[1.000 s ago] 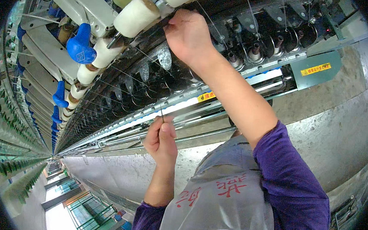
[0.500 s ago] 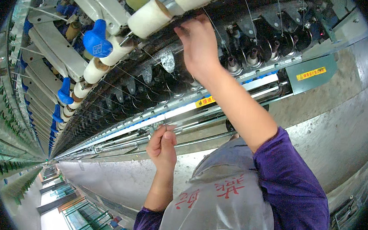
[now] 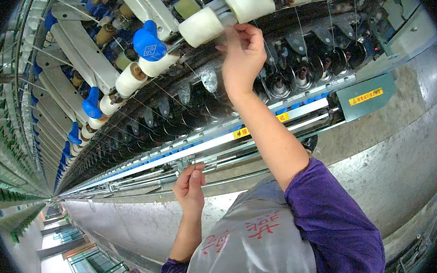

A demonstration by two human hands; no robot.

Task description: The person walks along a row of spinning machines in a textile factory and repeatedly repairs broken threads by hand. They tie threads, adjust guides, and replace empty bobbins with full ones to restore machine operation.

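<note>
My right hand (image 3: 243, 61) is raised to the spinning machine's roller line, its fingers bent and drawn together just under the gap between two white rollers, the left one (image 3: 202, 27) and the right one (image 3: 250, 5). The fingertips are partly blurred, and whatever they pinch is too fine to make out. Lower down, in front of the machine's rail, my left hand (image 3: 189, 189) is closed on a thin dark rod (image 3: 195, 161) that points upward between thumb and fingers. Its lower end is hidden in the hand.
Dark guide plates and spindles (image 3: 302, 75) line the machine below the rollers. Blue-handled pressure arms (image 3: 150, 41) jut out above. A long metal rail (image 3: 213, 142) runs along the front, with a green end plate (image 3: 366, 97) at the right. A grey apron (image 3: 251, 242) covers my front.
My right hand has come up closer to the rollers and its fingers have bent in. The whole view has shifted slightly. My left hand still holds the thin rod.
</note>
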